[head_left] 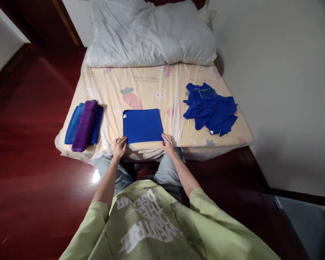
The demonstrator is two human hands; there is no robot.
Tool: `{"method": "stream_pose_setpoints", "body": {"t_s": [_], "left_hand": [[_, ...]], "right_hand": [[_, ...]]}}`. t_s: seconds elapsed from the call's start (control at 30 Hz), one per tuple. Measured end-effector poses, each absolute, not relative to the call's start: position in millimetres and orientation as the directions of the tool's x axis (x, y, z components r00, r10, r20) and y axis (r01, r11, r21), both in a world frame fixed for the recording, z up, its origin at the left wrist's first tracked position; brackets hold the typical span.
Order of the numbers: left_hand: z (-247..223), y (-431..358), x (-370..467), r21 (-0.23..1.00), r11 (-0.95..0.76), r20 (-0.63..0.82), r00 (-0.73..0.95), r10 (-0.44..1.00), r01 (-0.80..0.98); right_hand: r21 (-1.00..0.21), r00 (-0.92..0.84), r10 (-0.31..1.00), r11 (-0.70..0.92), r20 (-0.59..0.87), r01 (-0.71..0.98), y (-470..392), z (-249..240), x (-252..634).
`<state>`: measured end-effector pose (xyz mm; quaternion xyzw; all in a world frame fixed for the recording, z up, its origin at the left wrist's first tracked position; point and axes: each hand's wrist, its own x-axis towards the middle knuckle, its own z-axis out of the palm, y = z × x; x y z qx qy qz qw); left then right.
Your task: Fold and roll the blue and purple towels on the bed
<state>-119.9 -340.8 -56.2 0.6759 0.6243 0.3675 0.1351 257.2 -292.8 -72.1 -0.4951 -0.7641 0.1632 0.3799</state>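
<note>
A blue towel [143, 125] lies flat as a neat rectangle at the bed's near edge, with a small white tag at its upper left corner. My left hand [120, 147] pinches its near left corner. At the near right corner, my right hand [168, 143] grips the edge between thumb and fingers. Off to the left sit folded blue towels [75, 124] with a purple folded towel [85, 126] lying across them. A crumpled heap of blue towels [209, 108], with some green edging showing, rests on the right.
The bed has a pale yellow printed sheet [111, 90]. A bunched white quilt [151, 36] covers its far end. A white wall [281, 90] stands on the right, and dark red wooden floor [29, 162] stretches along the left. My knees are against the near edge.
</note>
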Motion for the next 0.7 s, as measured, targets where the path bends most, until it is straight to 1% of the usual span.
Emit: {"method": "stream_pose_setpoints", "body": {"t_s": [0.17,0.27,0.4,0.53,0.7], "left_hand": [[-56.8,-344.0,-119.9,0.638,-0.184,0.303,-0.024,0.953,0.747],[-57.0,-341.8,-118.1,0.655,-0.152,0.285,-0.055,0.957,0.740],[-55.6,-336.1,-116.5,0.689,-0.099,0.250,-0.108,0.962,0.718],[-54.1,-331.0,-118.5,0.724,-0.098,0.252,-0.129,0.959,0.683],[-54.9,-327.8,-121.3,0.754,-0.082,0.238,-0.155,0.959,0.651]], "right_hand": [[-0.627,-0.222,0.878,0.461,0.423,0.628,-290.9,-71.8,257.7],[-0.633,-0.206,0.880,0.455,0.428,0.626,-289.1,-70.4,255.6],[-0.658,-0.184,0.904,0.409,0.385,0.633,-286.8,-65.5,252.5],[-0.688,-0.153,0.927,0.358,0.343,0.631,-283.0,-61.1,249.9],[-0.733,-0.111,0.936,0.331,0.333,0.595,-276.7,-61.9,249.2]]}}
